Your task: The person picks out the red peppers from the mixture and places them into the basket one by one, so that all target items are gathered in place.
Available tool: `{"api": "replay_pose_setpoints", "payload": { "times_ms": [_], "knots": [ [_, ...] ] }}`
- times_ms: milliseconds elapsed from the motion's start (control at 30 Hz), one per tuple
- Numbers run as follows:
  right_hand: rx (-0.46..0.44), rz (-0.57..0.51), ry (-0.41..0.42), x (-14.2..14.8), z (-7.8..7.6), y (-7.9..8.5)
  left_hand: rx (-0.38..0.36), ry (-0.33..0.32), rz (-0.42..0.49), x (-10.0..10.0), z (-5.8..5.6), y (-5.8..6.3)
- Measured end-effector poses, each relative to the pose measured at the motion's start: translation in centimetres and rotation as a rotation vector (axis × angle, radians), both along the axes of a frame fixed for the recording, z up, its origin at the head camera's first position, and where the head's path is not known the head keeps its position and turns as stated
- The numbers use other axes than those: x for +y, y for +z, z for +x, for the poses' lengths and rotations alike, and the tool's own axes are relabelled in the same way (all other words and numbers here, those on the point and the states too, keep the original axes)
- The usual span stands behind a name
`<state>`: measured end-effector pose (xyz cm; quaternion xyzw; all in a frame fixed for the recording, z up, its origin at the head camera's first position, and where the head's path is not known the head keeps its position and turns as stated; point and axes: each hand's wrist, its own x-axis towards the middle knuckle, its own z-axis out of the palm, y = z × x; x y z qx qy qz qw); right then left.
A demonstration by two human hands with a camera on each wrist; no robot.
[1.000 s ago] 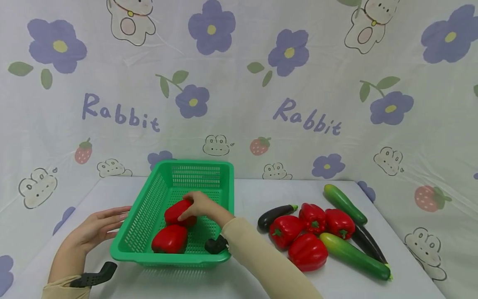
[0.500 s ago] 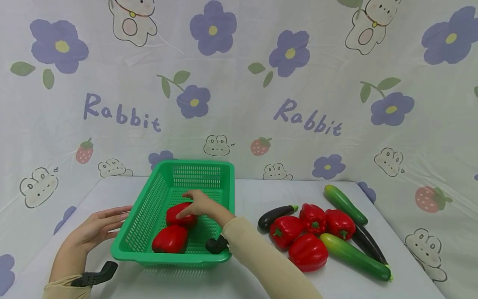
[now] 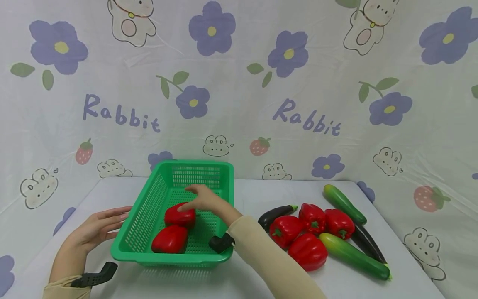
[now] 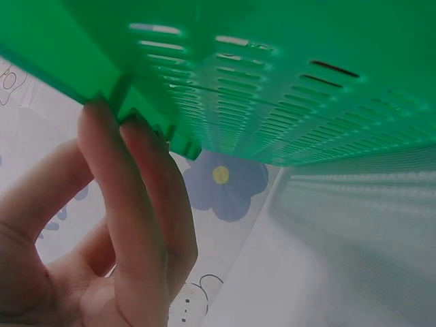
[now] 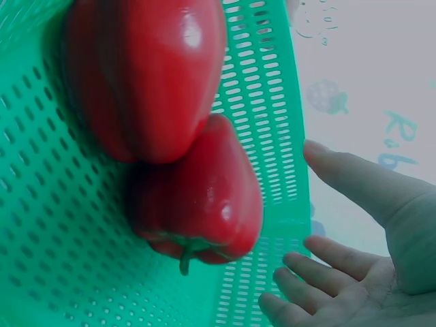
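- Right hand (image 3: 204,198): fingers and thumb spread wide, nothing held. I have it above the far glossy red bell pepper (image 3: 179,216), inside the green slotted plastic basket (image 3: 171,258).
- Risk: thumb overlaps that pepper in the head view; a low sideways sweep could clip and roll it.
- Near glossy red bell pepper (image 3: 169,239) touches the far one, so a knock would likely carry over.
- Black wrist-worn camera (image 3: 222,243) overlaps the basket's right front rim; contact, can't tell. Lifting too shallow could snag it and drag the basket.
- Left hand (image 3: 96,229): fingers extended, not wrapped, tips at the rim outside the left wall. Light support at best; basket could swivel if bumped.
- In the way: basket's right wall, between the right hand and the pile.
- Pile on the white worktop (image 3: 246,193): short dark eggplant (image 3: 271,216); four loose glossy red bell peppers, nearest (image 3: 308,251), crowded, could roll; two long green cucumber-like vegetables, nearer (image 3: 354,256); long dark eggplant (image 3: 369,244), partly hidden.
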<state>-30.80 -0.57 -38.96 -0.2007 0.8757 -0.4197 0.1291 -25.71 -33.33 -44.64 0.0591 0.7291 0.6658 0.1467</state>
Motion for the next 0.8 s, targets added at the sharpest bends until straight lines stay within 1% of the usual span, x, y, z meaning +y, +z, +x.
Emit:
{"api": "replay_pose_setpoints", "payload": {
  "times_ms": [200,400,500,667,800],
  "knots": [
    [0.018,-0.013,-0.003,0.8,0.2,0.7,0.001,-0.008,-0.003,-0.1,0.1,-0.1],
    [0.030,-0.036,-0.010,2.0,0.6,1.4,0.002,-0.018,0.019,-0.1,0.1,-0.1],
    [0.056,-0.041,-0.009,2.8,0.7,1.6,0.000,-0.022,0.026,-0.1,0.1,-0.1],
    [0.070,-0.066,0.007,4.1,0.7,1.9,0.007,-0.015,0.001,-0.1,0.1,-0.1],
    [0.063,-0.067,-0.005,5.0,0.7,2.1,0.011,-0.007,-0.014,-0.1,0.1,0.0]
  ]
}}
